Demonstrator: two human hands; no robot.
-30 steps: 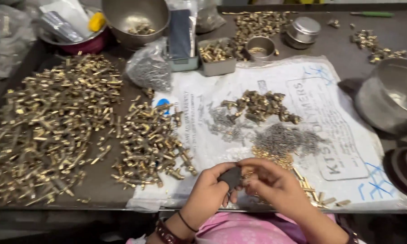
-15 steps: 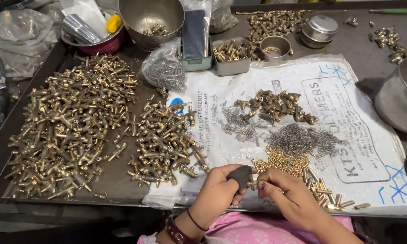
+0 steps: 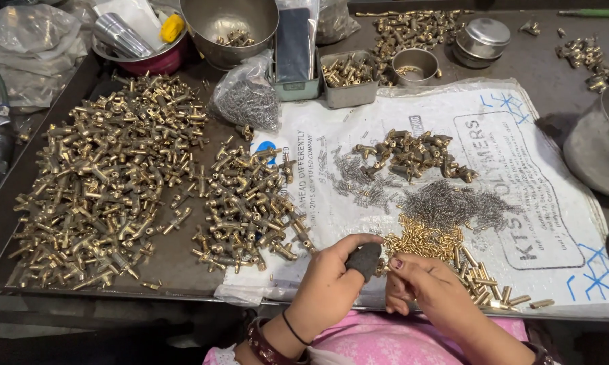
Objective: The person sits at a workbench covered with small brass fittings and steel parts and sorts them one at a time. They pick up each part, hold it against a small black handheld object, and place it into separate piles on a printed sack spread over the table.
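the left hand (image 3: 331,287) is clamped on a dark wedge-shaped tool (image 3: 364,259) at the worktop's near edge, and the right hand (image 3: 429,290) pinches a small brass piece against it, too small to make out. judging by the piles, much is left: loose brass pins (image 3: 426,240), springs (image 3: 453,205) and small fittings (image 3: 412,154) lie on the white sack (image 3: 554,223), while big heaps of brass fittings (image 3: 108,189) fill the tray to the left.

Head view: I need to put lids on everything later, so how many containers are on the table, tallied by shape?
Round: 5 (big bowl, red bowl, cup, lidded tin, pot)
Rectangular: 2 (tall tin, small tin)
Total: 7
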